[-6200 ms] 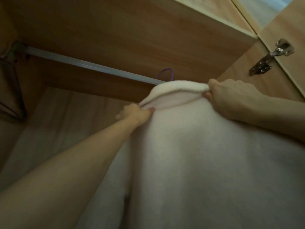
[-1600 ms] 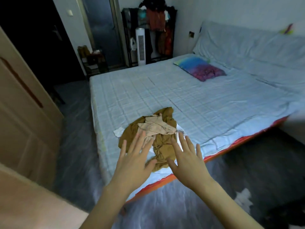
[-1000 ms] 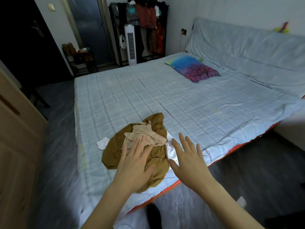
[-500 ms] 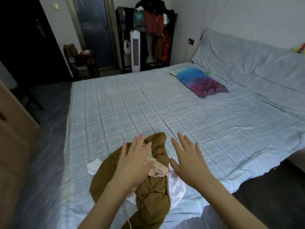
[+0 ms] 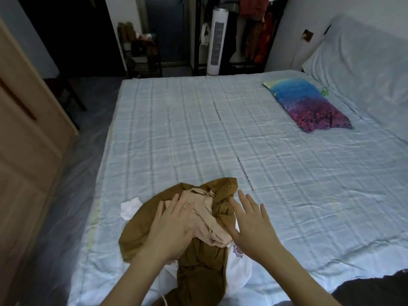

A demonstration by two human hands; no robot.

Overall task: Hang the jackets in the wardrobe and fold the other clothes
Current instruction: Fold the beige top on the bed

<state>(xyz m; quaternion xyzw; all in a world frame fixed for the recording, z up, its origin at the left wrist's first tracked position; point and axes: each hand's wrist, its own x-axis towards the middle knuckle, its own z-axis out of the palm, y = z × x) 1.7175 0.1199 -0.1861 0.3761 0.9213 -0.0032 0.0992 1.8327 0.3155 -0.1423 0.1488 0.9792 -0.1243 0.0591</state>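
A crumpled pile of clothes lies near the front edge of the bed (image 5: 287, 173). It holds a brown garment (image 5: 203, 261), a beige garment (image 5: 207, 219) on top and a white garment (image 5: 239, 272) underneath. My left hand (image 5: 174, 226) reaches over the pile's left part with fingers spread and straight, over the beige cloth. To the pile's right, my right hand (image 5: 251, 226) is held flat with fingers spread, just above the brown cloth. Neither hand holds anything.
A blue and purple pillow (image 5: 306, 104) lies at the far right of the bed. A wooden wardrobe door (image 5: 26, 151) stands on the left. A white tower fan (image 5: 216, 45) and a rack of hanging clothes (image 5: 256, 29) stand beyond the bed.
I have left the wardrobe, where both hands held a white fleece garment, and come up to the bed. Both open hands have moved down onto the clothes pile.
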